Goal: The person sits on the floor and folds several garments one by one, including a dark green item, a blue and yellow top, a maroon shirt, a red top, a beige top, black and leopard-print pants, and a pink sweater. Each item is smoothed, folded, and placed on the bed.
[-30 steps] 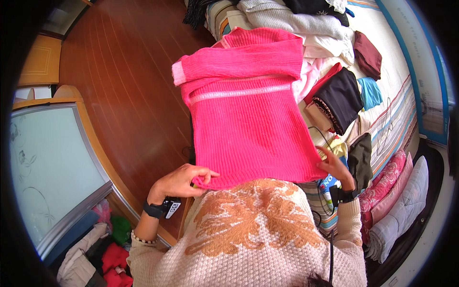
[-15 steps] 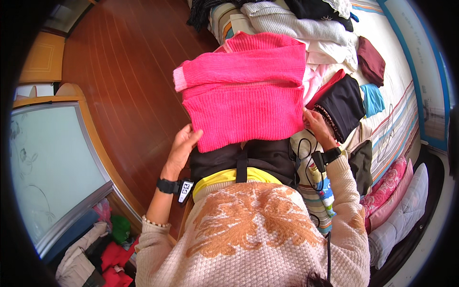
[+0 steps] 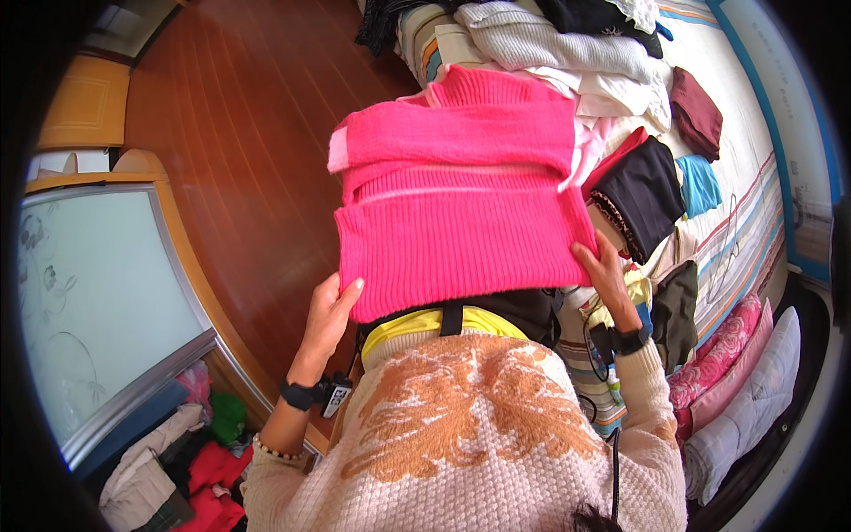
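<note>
A bright pink ribbed sweater (image 3: 461, 239) lies across my lap, its lower part folded over and one sleeve laid crosswise with a pale pink cuff at the left. My left hand (image 3: 326, 310) pinches its near left corner, thumb on top. At the near right edge, my right hand (image 3: 607, 270) grips the same sweater, thumb on top and the other fingers partly hidden beneath. Between both hands the ribbed panel is held fairly taut, and a gap shows between this panel and the sleeve.
To the right, a striped bed (image 3: 745, 186) carries folded black clothing (image 3: 643, 191), a maroon garment (image 3: 696, 111), a light blue cloth (image 3: 698, 184) and a grey knit (image 3: 558, 44). Pillows (image 3: 749, 408) lie at the lower right. A frosted-glass panel (image 3: 106, 301) stands left, beside wooden floor (image 3: 239, 160).
Both hands have drawn the sweater's near edge toward my body. The ribbed panel has spread wider and its gap from the sleeve has grown. My right thumb now lies over the edge.
</note>
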### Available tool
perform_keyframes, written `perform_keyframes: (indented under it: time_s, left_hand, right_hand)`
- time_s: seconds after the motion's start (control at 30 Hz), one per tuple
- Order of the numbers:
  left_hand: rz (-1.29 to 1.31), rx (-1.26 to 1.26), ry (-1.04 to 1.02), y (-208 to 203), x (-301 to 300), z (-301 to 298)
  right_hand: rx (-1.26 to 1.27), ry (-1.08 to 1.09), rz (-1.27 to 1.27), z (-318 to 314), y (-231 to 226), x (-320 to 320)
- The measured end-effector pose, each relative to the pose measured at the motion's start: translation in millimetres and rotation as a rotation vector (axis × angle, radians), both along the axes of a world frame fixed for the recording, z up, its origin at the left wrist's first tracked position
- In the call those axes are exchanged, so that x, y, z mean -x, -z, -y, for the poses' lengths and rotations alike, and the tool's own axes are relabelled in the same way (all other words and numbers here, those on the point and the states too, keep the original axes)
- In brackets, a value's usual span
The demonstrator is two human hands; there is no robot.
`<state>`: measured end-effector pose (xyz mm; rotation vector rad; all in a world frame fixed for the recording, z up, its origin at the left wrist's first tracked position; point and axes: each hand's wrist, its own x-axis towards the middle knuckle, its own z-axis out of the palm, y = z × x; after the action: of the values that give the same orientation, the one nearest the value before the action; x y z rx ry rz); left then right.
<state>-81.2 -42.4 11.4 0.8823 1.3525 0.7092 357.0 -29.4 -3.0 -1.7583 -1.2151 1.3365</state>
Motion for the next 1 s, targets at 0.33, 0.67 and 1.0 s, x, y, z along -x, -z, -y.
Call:
perform_keyframes:
  time_s: [0.33, 0.67, 1.0]
  left_hand:
    - [-0.057, 0.406, 0.003, -36, -3, 49]
    - [0.395, 0.087, 0.122, -45, 19, -117]
    - [0.123, -0.221, -0.010, 37, -7, -163]
  right_hand:
    - [0.265, -0.266, 0.327, 48, -29, -10]
    - [0.212, -0.290, -0.643, -107, -51, -60]
    - [-0.205, -0.036, -0.023, -166, 44, -30]
